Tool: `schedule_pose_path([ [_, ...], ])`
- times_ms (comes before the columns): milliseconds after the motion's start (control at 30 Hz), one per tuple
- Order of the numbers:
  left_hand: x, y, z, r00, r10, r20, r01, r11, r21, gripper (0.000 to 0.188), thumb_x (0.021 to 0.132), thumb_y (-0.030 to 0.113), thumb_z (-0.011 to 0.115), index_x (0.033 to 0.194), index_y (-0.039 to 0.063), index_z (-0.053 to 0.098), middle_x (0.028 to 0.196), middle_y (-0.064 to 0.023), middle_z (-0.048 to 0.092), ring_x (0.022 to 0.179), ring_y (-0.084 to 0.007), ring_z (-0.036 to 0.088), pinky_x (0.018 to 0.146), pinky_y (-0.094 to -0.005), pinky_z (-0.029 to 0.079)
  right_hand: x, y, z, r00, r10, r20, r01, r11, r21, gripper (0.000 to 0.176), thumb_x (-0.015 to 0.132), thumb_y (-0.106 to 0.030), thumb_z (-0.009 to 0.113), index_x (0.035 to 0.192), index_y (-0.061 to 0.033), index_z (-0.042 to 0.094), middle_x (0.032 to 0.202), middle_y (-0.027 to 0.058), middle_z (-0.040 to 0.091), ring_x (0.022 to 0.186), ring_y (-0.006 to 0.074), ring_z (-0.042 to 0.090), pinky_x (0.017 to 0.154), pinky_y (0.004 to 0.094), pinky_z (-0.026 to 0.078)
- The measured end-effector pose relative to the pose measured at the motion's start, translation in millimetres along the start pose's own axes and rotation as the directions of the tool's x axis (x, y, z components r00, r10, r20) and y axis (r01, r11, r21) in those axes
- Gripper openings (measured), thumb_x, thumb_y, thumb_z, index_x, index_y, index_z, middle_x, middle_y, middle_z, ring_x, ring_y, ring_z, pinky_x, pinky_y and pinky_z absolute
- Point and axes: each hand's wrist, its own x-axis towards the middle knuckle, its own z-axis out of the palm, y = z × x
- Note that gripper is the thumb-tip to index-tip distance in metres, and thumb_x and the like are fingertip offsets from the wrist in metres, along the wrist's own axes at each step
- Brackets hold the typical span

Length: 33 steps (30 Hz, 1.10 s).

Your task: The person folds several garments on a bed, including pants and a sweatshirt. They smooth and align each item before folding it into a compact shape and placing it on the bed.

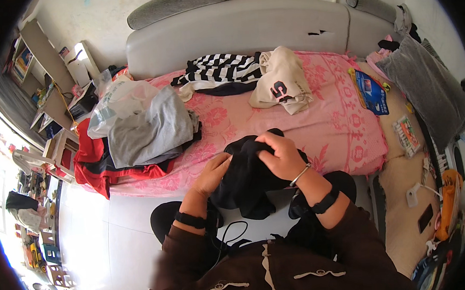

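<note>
A black garment (245, 180) hangs bunched between my hands, over the front edge of a couch-like seat with a pink patterned cover (215, 126). My left hand (214, 172) grips its left side, thumb on top. The fingers of my right hand (279, 154) pinch its upper right part. Folds hide what kind of garment it is. Beyond it lie a cream sweatshirt (280, 77) with a dark figure on it and a black-and-white striped garment (223, 67). To the left, a grey garment (150, 130) rests on a red and black one (88, 159).
A translucent plastic bag (120, 96) lies by the grey garment. A blue package (368, 91), a pack of coloured sticks (406, 136) and a grey cushion (426, 87) are at the right. The padded backrest (240, 31) closes off the far side. Shelves (40, 57) stand at the left.
</note>
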Motion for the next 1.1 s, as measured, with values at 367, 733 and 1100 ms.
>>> schedule_pose_path([
  [367,-29,19,25,0.933,-0.280,0.225,0.331,0.913,-0.237,0.060,0.096,0.063,0.047,0.103,0.005,0.063,0.103,-0.0052,0.066,0.091,-0.0154,0.061,0.078,-0.0274,0.048,-13,-33,-11,0.989,-0.106,0.101,0.096,0.990,0.099,0.022,0.079,-0.005,0.058,0.101,-0.0005,0.061,0.094,0.0145,0.064,0.087,0.0307,0.064,0.077,0.0348,0.051],
  [733,-27,65,14,0.993,0.115,0.025,-0.034,0.484,-0.875,0.030,0.096,0.015,0.058,0.121,0.000,0.060,0.118,-0.0109,0.067,0.112,-0.0225,0.062,0.101,-0.0374,0.046,-25,-52,-24,0.923,-0.086,0.376,0.130,0.987,-0.092,0.021,0.079,-0.003,0.064,0.100,-0.0014,0.062,0.099,0.0148,0.065,0.091,0.0312,0.065,0.079,0.0342,0.051],
  [1100,-43,85,7,0.988,0.150,-0.036,-0.109,0.506,-0.856,0.037,0.097,0.010,0.055,0.133,0.002,0.050,0.129,-0.0105,0.060,0.120,-0.0228,0.057,0.105,-0.0375,0.043,-14,-44,-27,0.970,0.192,-0.148,-0.163,0.968,0.189,0.022,0.089,-0.014,0.068,0.107,-0.0013,0.063,0.097,0.0096,0.068,0.085,0.0157,0.065,0.076,0.0279,0.051],
])
